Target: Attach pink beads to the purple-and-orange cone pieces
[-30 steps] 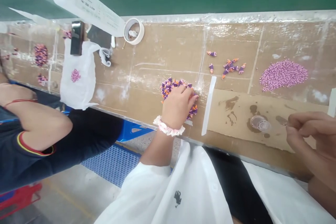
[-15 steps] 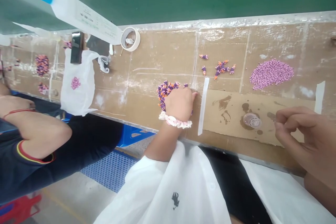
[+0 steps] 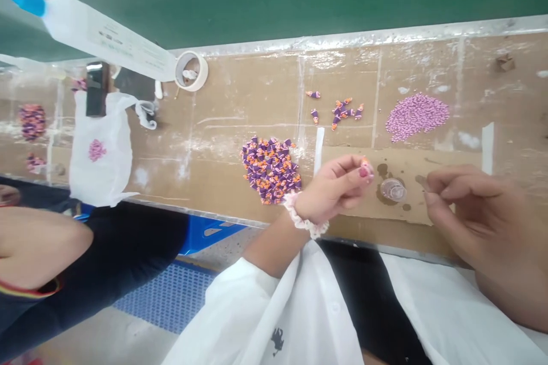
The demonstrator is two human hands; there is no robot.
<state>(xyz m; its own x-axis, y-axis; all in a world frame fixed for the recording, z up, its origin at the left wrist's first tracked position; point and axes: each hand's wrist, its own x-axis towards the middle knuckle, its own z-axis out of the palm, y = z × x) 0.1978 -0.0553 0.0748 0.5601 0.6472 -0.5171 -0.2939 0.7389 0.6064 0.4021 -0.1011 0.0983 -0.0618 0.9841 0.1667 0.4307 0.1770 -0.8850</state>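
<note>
My left hand (image 3: 338, 188), a white scrunchie on its wrist, is lifted off the bench and pinches one small purple-and-orange piece at its fingertips. Just left of it lies the pile of purple-and-orange pieces (image 3: 270, 170). A small clear cup (image 3: 393, 189) sits on the stained cardboard sheet (image 3: 449, 159) between my hands. My right hand (image 3: 471, 211) hovers to the right of the cup, thumb and fingers pinched together; what they hold is too small to make out.
A pile of pink beads (image 3: 417, 115) and several loose purple pieces (image 3: 342, 109) lie farther back. A tape roll (image 3: 191, 71), a white plastic bag (image 3: 103, 148) and a white bottle with a blue cap (image 3: 94, 34) are at the left. A co-worker's arm (image 3: 43, 245) rests at the far left.
My left hand left the purple-and-orange pile and moved right toward the clear cup, now pinching one piece. The pile is uncovered. The view shifted right.
</note>
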